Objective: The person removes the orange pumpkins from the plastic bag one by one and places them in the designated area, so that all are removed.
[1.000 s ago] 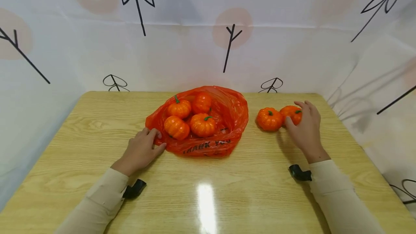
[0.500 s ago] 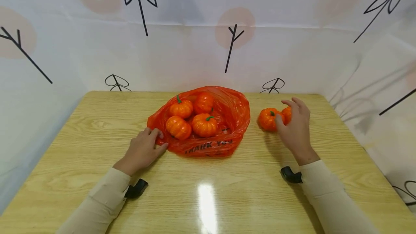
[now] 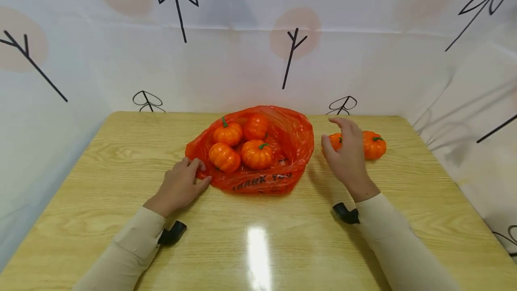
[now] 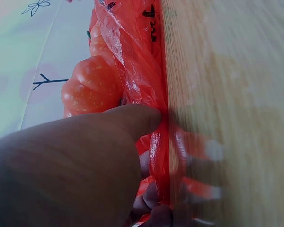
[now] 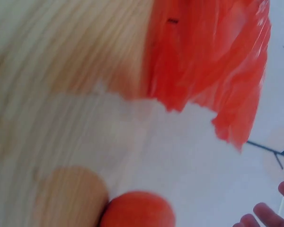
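A red plastic bag point(image 3: 299, 152) printed "THANK YOU" lies spread at mid-table, its mouth turned up. Several small orange pumpkins point(image 3: 257, 155) with green stems sit inside it. My left hand point(image 3: 181, 186) pinches the bag's near left edge; in the left wrist view its thumb point(image 4: 139, 118) lies over the red plastic with fingers behind. To the right, two more pumpkins stand on the table. My right hand point(image 3: 348, 158), fingers spread and holding nothing, is over the left pumpkin point(image 3: 335, 138) and partly hides it. The right pumpkin point(image 3: 374, 146) shows beside the hand.
The pale wooden table point(image 3: 258, 219) reaches back to a white cloth backdrop point(image 3: 226, 66) with black plant drawings. Black wrist cameras point(image 3: 173, 233) sit on both wrists.
My right hand has moved left, off the right pumpkin and over the left one, uncovering the right pumpkin. My left hand keeps its place at the bag's edge.
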Tool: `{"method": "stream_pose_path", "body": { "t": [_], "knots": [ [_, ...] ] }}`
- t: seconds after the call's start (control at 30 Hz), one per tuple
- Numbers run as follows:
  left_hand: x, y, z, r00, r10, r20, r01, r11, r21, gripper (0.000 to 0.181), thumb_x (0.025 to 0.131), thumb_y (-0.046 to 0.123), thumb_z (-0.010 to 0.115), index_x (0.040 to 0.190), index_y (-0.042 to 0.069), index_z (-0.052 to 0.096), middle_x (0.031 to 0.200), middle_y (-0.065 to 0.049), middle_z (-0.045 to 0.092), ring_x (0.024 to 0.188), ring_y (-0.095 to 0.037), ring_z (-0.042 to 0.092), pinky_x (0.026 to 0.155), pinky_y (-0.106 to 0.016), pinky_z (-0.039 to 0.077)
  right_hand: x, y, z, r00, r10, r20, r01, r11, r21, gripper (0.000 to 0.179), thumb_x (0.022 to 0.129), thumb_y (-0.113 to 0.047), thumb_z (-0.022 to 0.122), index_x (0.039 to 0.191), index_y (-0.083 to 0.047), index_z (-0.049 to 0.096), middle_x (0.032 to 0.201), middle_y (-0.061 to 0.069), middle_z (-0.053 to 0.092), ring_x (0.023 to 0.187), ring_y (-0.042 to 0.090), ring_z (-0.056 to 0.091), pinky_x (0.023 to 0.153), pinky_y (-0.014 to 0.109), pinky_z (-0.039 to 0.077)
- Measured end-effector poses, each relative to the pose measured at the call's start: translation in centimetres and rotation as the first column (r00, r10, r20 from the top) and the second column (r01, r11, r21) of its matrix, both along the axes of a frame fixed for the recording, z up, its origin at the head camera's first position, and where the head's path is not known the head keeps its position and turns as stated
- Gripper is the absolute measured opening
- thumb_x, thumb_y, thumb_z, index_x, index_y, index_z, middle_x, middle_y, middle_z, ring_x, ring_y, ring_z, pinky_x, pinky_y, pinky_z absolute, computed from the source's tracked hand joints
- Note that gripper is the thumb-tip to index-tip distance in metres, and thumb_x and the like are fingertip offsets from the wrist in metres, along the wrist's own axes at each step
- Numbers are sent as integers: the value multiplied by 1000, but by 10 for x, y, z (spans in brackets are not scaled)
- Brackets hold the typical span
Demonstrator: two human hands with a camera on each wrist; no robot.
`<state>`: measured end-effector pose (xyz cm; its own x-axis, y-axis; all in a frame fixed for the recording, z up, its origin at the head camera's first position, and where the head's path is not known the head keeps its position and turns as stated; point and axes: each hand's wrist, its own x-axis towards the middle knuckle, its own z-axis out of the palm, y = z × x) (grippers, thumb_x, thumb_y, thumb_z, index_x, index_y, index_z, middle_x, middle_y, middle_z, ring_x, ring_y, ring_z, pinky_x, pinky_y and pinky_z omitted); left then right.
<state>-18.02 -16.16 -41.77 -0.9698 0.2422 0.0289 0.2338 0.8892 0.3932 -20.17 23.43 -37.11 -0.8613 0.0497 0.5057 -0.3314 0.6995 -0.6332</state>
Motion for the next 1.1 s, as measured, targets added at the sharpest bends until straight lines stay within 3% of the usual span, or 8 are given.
{"method": "stream_pose_path", "body": {
  "t": [0.2, 0.5, 0.77, 1.1],
  "knots": [
    [-1, -1, -1, 1000, 4, 1, -4, 1000, -8, 28, 94, 39, 66, 104, 15, 57, 93, -5, 50, 84, -24, 48, 75, -45, 37, -7, -20, 3, 997, 69, -19, -69, 997, -38, 48, 96, -11, 58, 142, -1, 45, 144, 21, 43, 130, 37, 41, 105, 56, 36],
    [-2, 1, -2, 1000, 5, -7, -5, 1000, -3, 27, 93, 37, 68, 103, 14, 56, 92, -6, 50, 84, -24, 48, 73, -45, 37, -8, -48, 9, 983, 174, 60, -172, 984, -40, 55, 100, -18, 57, 148, -4, 35, 149, 20, 39, 133, 38, 40, 109, 58, 36],
    [-1, 2, -4, 1000, 9, -8, -9, 1000, -9, 28, 93, 38, 68, 103, 15, 56, 92, -5, 50, 84, -24, 49, 73, -43, 36, -4, -68, 11, 955, 274, 114, -255, 955, -154, 54, 99, -16, 59, 147, -1, 37, 147, 23, 40, 131, 43, 44, 108, 60, 36],
    [-2, 1, -3, 1000, 8, -11, -8, 1000, -12, 27, 93, 38, 68, 102, 15, 56, 91, -5, 50, 84, -25, 49, 72, -44, 37, 1, -85, 6, 931, 312, 188, -300, 950, -92, 55, 99, -18, 61, 147, -5, 38, 147, 18, 41, 131, 38, 43, 109, 58, 36]
  ]
}}
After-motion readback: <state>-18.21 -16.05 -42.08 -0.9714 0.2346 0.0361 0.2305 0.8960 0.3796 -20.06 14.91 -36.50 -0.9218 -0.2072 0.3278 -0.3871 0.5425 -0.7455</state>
